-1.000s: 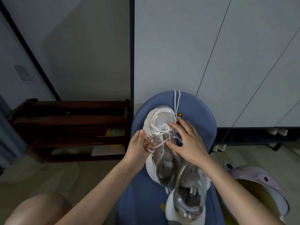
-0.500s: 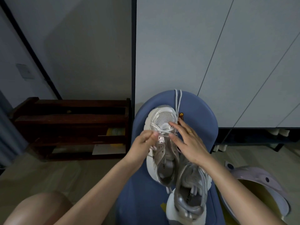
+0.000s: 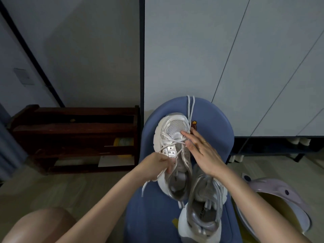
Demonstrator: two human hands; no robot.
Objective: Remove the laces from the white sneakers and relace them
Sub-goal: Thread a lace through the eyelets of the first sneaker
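Item: white lace (image 3: pixel 172 142), partly threaded in the far sneaker (image 3: pixel 172 149). Change noted against the views of 1 s and 0.5 s ago: the left hand (image 3: pixel 157 165) has been drawn back from the eyelets toward the near-left edge of the blue seat (image 3: pixel 219 130), and a length of lace has been pulled out with it; its tipped end is now seen hanging past the seat's left edge. It is judged that 1 crossing is being drawn through, whether in unlacing or relacing cannot be told.

Left hand: fingers curled, the lace pinched between thumb and fingers, wrist bent inward.

Right hand (image 3: pixel 201 151): fingers straight and spread, fingertips (image 3: pixel 183 133) pressed on the toe mesh and top crossing, nothing gripped.

Location: both sneakers rest on the seat, the far one near its back edge, the second sneaker (image 3: pixel 203 206) at the near edge, touching the first. 2 lace strands (image 3: pixel 190 107) are laid over the seat's back edge.
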